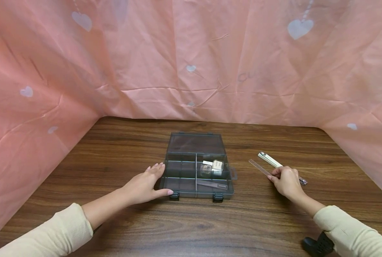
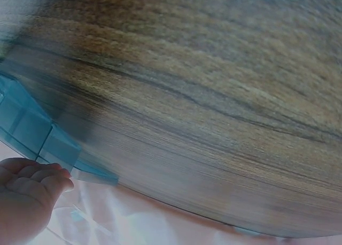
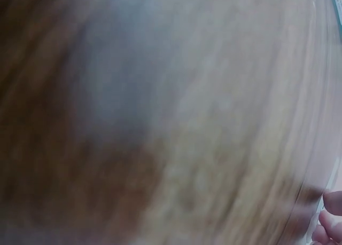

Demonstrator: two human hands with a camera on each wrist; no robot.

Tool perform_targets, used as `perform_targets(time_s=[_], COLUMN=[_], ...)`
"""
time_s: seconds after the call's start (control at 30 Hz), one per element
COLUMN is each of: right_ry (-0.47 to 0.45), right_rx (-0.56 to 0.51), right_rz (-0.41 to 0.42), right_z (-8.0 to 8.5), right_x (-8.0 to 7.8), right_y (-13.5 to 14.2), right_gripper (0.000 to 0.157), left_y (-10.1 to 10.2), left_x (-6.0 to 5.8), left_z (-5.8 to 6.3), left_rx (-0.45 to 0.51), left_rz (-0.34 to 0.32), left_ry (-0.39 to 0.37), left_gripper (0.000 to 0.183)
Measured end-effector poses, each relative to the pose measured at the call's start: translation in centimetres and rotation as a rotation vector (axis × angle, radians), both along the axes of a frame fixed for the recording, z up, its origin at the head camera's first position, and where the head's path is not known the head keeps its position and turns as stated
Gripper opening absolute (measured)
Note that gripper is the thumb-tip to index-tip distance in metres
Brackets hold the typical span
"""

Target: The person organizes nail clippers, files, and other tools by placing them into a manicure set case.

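A dark translucent compartment box lies with its lid folded back, away from me. My left hand rests at the box's left side, fingers and thumb extended along its edge; the left wrist view also shows this hand beside the bluish box wall. My right hand pinches the near end of a thin clear strip between thumb and fingers. Just beyond that hand lies a slim white bar with shiny metal at its end, partly hidden by the hand. Only fingertips show in the right wrist view.
In the box's right compartments sit small clear and whitish square cases and a flat translucent strip. Two dark latches face me. Pink cloth with hearts walls the wooden table. A black object is below my right sleeve.
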State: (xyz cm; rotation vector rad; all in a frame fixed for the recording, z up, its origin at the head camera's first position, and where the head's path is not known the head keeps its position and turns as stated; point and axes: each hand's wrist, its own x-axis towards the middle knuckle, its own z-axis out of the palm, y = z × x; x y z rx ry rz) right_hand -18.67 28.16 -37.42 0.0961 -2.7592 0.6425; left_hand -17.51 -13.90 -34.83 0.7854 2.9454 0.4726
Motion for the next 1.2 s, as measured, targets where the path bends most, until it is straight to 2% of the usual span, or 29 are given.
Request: perform_targets(time_s=[0.6, 1.2], right_ry=[0.021, 0.061], right_rx=[0.017, 0.016], right_rz=[0.017, 0.074], right_z=[0.62, 0.88], right_x=[0.13, 0.27], right_y=[0.09, -0.68], right_gripper=[0.009, 0.004], left_y=[0.00, 0.03], left_x=[0.05, 0.19], left_z=[0.16, 0.24], left_rx=[0.001, 0.009], left_rz=[-0.004, -0.005], left_ry=[0.001, 0.003], left_gripper=[0.087, 0.086])
